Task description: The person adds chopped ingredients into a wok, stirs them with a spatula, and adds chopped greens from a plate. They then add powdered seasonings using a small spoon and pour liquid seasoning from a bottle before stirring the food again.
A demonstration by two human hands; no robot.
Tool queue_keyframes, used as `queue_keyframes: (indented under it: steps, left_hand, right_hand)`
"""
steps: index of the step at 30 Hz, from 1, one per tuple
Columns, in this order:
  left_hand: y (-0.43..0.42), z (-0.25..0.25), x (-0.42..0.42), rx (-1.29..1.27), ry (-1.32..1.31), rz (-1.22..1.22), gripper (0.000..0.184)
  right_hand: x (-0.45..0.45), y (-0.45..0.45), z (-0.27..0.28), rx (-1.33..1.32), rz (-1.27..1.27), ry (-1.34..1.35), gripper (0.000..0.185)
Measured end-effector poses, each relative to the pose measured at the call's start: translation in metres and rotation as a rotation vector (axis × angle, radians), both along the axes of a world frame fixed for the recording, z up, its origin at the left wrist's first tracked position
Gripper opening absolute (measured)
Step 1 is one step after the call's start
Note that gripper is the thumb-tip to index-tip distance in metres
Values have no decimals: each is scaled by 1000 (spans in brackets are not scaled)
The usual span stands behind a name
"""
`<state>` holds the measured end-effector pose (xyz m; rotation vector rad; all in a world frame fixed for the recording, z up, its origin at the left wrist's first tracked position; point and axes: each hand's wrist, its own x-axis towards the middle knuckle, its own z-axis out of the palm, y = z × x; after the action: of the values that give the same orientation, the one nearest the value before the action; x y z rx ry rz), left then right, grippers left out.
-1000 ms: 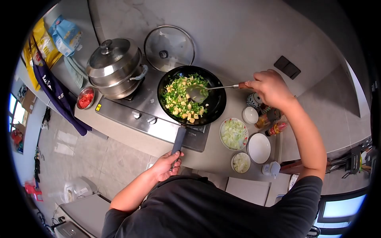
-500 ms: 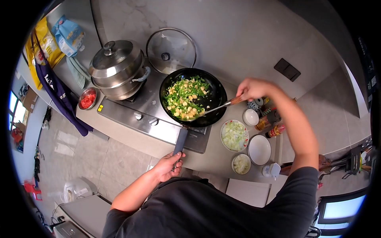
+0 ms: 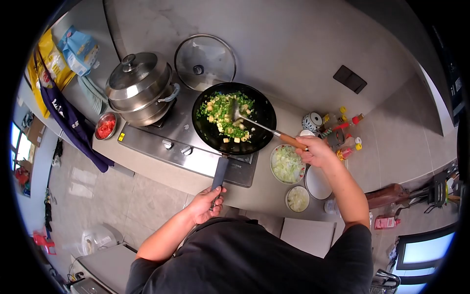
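Observation:
My left hand (image 3: 206,203) is wrapped round the dark handle of a black wok (image 3: 262,130) on the stove. Chopped green vegetables and pale yellow cubes (image 3: 230,128) lie in the wok, mostly toward its left and middle. My right hand (image 3: 316,151) grips the wooden handle of a metal spatula (image 3: 274,132), whose blade rests among the food. Just below that hand are a bowl of shredded pale green cabbage (image 3: 288,164) and a white bowl (image 3: 318,183), partly covered by my forearm. A smaller bowl of chopped white pieces (image 3: 297,199) stands nearer to me.
A lidded steel steamer pot (image 3: 139,88) occupies the left burner of the gas stove (image 3: 156,142). Behind the wok, a glass lid (image 3: 205,61) leans on the wall. A small bowl of red pieces (image 3: 105,126) sits at left. Sauce bottles (image 3: 348,147) crowd the right corner.
My right hand has come down toward me, drawing the spatula's handle lower while its blade moved up and left into the food. The food has shifted in the wok. My left hand keeps its hold.

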<state>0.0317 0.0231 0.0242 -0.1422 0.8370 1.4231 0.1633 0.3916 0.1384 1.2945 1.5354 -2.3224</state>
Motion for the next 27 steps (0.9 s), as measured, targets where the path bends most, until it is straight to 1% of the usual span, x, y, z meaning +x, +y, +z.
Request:
queue_keyframes:
  steps: [3, 5, 6, 7, 9, 12, 15, 16, 19, 20, 23, 26, 27]
  left_hand:
    - [0, 1, 1, -2, -4, 4, 21]
    - [0, 1, 1, 0, -6, 4, 21]
    - [0, 2, 1, 5, -3, 4, 21]
    - [0, 2, 1, 9, 0, 4, 21]
    - [0, 3, 1, 15, 3, 3, 21]
    - [0, 1, 2, 17, 0, 4, 21]
    - [0, -1, 2, 19, -4, 5, 21]
    - [0, -1, 3, 17, -4, 5, 21]
    - [0, 1, 3, 23, -2, 7, 21]
    - [0, 1, 3, 27, 0, 9, 20]
    - [0, 0, 4, 36, -1, 6, 20]
    - [0, 0, 3, 34, 4, 4, 20]
    - [0, 0, 3, 32, 7, 8, 20]
  right_hand:
    - [19, 17, 25, 42, 77, 18, 18]
    - [23, 24, 49, 180, 185, 6, 18]
    - [21, 19, 61, 372, 125, -46, 20]
    - [19, 18, 71, 522, 158, -75, 19]
    - [14, 20, 98, 742, 396, -94, 21]
    - [-4, 18, 120, 1096, 604, -154, 20]
    - [-32, -10, 156, 1280, 766, -310, 18]
    - [-41, -17, 164, 1334, 845, -314, 19]
    - [-67, -29, 167, 1522, 1059, -342, 18]
    - [-76, -39, 169, 1517, 1122, -369, 17]
    - [-102, -48, 158, 1368, 1234, -435, 17]
    - [-113, -40, 118, 1303, 1151, -226, 18]
    - [-113, -41, 100, 1278, 1064, -147, 13]
